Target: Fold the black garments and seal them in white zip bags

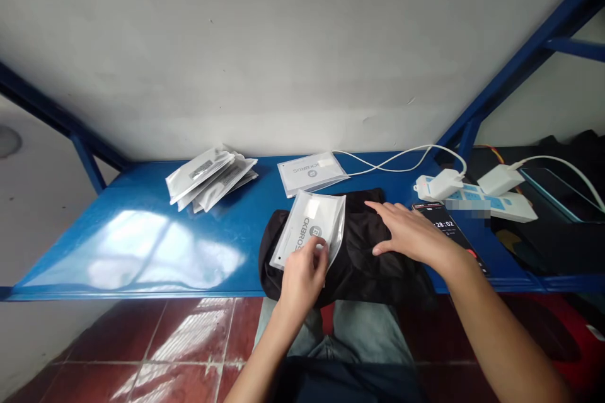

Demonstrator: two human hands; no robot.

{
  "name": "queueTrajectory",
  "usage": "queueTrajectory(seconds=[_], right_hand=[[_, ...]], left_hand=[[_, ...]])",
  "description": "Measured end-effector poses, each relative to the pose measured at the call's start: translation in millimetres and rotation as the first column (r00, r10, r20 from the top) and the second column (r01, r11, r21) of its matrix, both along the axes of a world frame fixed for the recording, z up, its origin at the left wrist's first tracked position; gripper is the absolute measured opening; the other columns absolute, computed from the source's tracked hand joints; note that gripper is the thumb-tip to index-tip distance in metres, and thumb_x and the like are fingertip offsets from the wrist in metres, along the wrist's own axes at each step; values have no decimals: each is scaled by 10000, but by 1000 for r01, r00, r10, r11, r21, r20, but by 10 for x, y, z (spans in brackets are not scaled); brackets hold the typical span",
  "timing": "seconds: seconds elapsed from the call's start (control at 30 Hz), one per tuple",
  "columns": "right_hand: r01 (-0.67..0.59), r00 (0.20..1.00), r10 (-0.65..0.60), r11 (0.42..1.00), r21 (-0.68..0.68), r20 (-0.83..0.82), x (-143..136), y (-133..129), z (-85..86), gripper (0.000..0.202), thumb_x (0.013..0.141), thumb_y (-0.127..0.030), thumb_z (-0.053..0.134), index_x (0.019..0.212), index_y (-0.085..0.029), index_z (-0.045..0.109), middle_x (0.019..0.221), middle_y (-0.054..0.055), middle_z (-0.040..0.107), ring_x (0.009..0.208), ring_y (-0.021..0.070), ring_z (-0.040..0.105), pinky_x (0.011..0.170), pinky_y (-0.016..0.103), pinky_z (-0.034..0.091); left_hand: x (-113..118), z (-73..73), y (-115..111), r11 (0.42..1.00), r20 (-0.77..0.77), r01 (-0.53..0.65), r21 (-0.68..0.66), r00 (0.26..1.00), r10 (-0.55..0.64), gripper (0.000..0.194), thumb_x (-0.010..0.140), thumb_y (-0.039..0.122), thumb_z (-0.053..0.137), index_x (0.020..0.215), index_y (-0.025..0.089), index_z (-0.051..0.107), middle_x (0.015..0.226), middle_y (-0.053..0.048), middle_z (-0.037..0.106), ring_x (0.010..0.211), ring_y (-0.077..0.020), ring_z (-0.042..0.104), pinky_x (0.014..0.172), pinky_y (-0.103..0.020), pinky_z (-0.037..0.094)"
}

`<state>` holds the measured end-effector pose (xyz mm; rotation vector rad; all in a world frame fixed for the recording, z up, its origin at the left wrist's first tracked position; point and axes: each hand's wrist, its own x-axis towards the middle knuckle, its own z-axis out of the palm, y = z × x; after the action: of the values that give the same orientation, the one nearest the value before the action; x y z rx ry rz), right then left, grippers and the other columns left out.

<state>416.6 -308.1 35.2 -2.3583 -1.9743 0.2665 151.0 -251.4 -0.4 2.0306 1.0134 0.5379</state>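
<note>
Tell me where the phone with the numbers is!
In the head view, right of centre: the phone lies on the blue table between the right hand and the white power strip.

The one view looks from the person's head, above and just behind the near edge of the blue table (146, 186), facing forward and steeply down. It is close: the left hand (305, 264) and right hand (401, 233) show large over that edge, with the lap (373, 327) and floor (179, 327) below it. The wide picture takes in the near left corner and the far edge, with the wall (302, 44) filling the top.
</note>
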Motion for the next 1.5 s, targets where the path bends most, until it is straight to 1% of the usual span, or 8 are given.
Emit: queueTrajectory(seconds=[0.13,0.23,0.37,0.5,0.73,0.97,1.2,1.5], right_hand=[[-14,1000,11,983,-181,-15,138,95,164,493,663,-447,887,1093,-237,769,1066,124,758,1087,407,678,861,499,550],[-89,959,56,991,-105,-279,297,-72,248,449,738,-538,829,1091,-268,766,1187,99,742,1154,383,667,935,476,560],[89,676,-79,996,-25,-733,341,-362,167,580,773,-554,820,1275,-294,687,1253,83,743,1139,360,701,974,478,584],[307,390,68,930,199,-918,44,-316,-91,817,740,-513,857,1460,-347,509,1371,63,672,1242,329,654,1058,474,544],[-100,558,167,986,134,-813,-284,42,-158,336,880,-336,720,1213,-294,713,1284,36,715,1247,285,644,1162,465,439],[-92,544,122,992,85,-830,-179,-24,-152,375,859,-365,746,1225,-292,704,1305,36,710,1266,290,632,1159,463,440],[-137,547,142,987,79,-825,-151,-29,-175,382,875,-380,728,1242,-284,687,1329,46,692,1272,289,622,1164,465,425],[-225,555,114,974,-17,-824,-220,59,-33,390,840,-278,718,1230,-277,712,1321,32,712,1279,288,625,1159,438,430]], left_hand=[[20,-54,10,998,53,-54,-39,997,56,213,1018,342,544,1098,212,693,722,10,725,627,-155,677,624,-243,443],[32,-73,-1,998,42,-61,-34,997,62,254,1007,357,571,1114,200,740,791,-18,769,682,-171,706,666,-255,472],[11,-49,0,1000,25,-9,12,1000,9,279,1012,346,556,1094,206,784,938,-61,801,831,-209,742,758,-276,505],[-53,20,42,995,24,103,6,994,-103,276,1001,299,547,1098,214,791,920,-50,788,841,-205,727,754,-267,495],[-50,-18,9,982,137,-56,-179,987,82,242,989,325,556,856,180,697,686,9,703,612,-137,655,623,-223,461],[-94,64,-195,980,-156,-8,198,987,40,142,1020,347,542,1005,212,583,895,-36,673,777,-199,680,687,-281,493],[-66,164,-271,927,-546,121,354,832,100,90,987,206,542,904,230,569,910,-32,663,858,-240,702,678,-307,503],[-74,-25,-318,843,-347,65,533,926,148,174,961,103,529,849,234,500,783,17,615,664,-174,635,595,-296,423]])
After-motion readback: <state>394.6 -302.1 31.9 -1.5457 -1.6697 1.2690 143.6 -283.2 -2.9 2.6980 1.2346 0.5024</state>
